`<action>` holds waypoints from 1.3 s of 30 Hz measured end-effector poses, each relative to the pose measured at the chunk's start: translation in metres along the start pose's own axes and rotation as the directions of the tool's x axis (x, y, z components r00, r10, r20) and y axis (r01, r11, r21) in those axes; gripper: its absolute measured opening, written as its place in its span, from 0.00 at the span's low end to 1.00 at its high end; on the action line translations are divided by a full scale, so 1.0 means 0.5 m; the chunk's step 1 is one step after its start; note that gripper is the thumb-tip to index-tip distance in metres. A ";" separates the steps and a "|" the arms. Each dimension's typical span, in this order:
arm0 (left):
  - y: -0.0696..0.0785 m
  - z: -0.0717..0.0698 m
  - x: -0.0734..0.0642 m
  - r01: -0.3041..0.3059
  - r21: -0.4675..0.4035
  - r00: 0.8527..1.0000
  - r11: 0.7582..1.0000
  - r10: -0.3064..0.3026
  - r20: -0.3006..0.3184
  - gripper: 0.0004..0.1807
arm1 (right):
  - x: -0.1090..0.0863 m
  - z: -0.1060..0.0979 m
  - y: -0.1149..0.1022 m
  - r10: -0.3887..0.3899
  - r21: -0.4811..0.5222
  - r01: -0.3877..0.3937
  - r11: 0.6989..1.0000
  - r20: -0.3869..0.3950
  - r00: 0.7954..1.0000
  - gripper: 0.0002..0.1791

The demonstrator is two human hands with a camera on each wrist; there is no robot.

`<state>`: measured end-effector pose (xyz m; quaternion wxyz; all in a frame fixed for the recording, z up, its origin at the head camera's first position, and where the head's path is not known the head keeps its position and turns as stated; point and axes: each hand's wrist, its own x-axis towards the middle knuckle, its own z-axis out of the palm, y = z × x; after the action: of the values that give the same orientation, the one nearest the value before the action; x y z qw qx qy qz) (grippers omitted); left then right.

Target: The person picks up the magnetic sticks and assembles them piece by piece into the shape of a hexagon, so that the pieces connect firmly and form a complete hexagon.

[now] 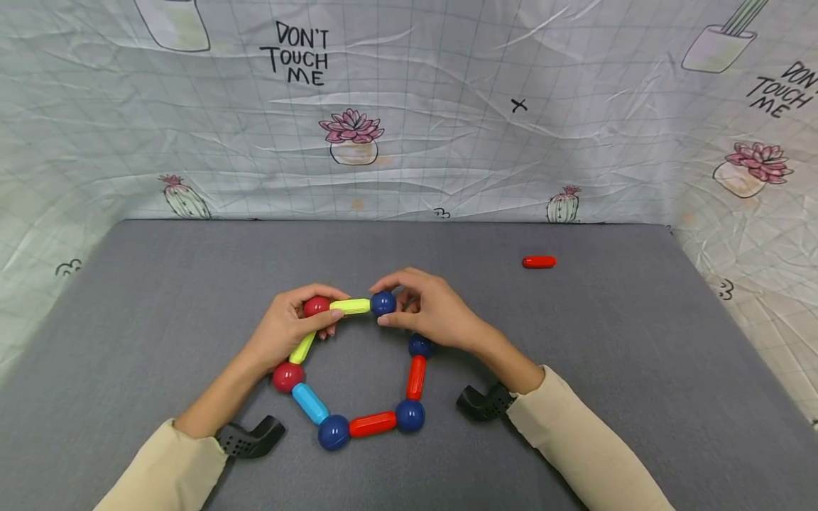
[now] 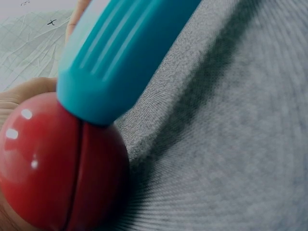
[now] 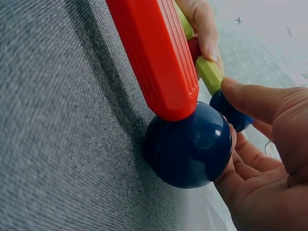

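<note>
An open chain of magnetic sticks and balls lies on the grey table. My left hand (image 1: 281, 328) pinches a yellow-green magnetic stick (image 1: 353, 306) close to the upper red ball (image 1: 316, 306). At that stick's other end, my right hand (image 1: 437, 309) holds a blue ball (image 1: 383, 303) between thumb and fingers. A second yellow-green stick (image 1: 302, 350) leads down to another red ball (image 2: 62, 163), then a light-blue stick (image 2: 115, 62). Further round come a blue ball (image 1: 334, 433), a red stick (image 1: 373, 424) and another blue ball (image 1: 410, 415). An upright red stick (image 1: 416, 377) ends at a blue ball (image 3: 187, 149) beside my right hand.
A loose red stick (image 1: 539, 262) lies toward the back right of the table (image 1: 607, 319). Behind the table hangs a pale printed cloth (image 1: 434, 142). Black wrist devices (image 1: 252, 437) sit below both hands.
</note>
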<state>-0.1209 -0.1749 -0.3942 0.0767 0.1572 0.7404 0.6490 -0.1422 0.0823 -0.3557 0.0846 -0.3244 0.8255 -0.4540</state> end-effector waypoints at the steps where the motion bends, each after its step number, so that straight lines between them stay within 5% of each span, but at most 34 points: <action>1: 0.000 0.000 0.000 0.001 0.001 1.000 1.000 -0.001 -0.003 0.14 | 0.000 0.000 0.000 -0.001 -0.002 0.001 1.000 0.001 1.000 0.22; 9: -0.003 0.001 -0.002 -0.011 -0.001 1.000 1.000 0.011 -0.017 0.13 | -0.007 -0.026 0.005 -0.019 0.015 0.019 1.000 0.011 1.000 0.24; 15: 0.000 0.003 0.000 -0.019 0.003 1.000 1.000 0.019 -0.021 0.13 | -0.039 -0.099 0.025 0.051 -0.033 -0.054 0.998 -0.092 0.994 0.22; 22: 0.001 0.002 0.000 -0.020 0.011 1.000 1.000 0.020 -0.021 0.13 | -0.096 -0.173 0.058 0.189 -0.033 -0.201 0.979 -0.225 0.956 0.20; 29: 0.001 0.002 -0.002 -0.009 0.012 0.999 1.000 0.009 -0.032 0.13 | -0.143 -0.220 0.152 0.180 -0.219 -0.263 0.939 -0.337 0.924 0.20; 35: 0.000 0.003 -0.003 -0.009 0.006 0.999 1.000 0.009 -0.034 0.13 | -0.172 -0.254 0.185 0.220 -0.267 -0.367 0.891 -0.454 0.864 0.21; 39: -0.001 0.002 -0.002 -0.011 0.004 0.999 1.000 0.011 -0.033 0.12 | -0.182 -0.266 0.194 0.228 -0.279 -0.391 0.877 -0.475 0.850 0.22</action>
<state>-0.1195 -0.1743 -0.3949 0.0606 0.1504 0.7421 0.6504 -0.1738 0.2669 -0.3715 -0.0871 -0.0871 0.9351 -0.3324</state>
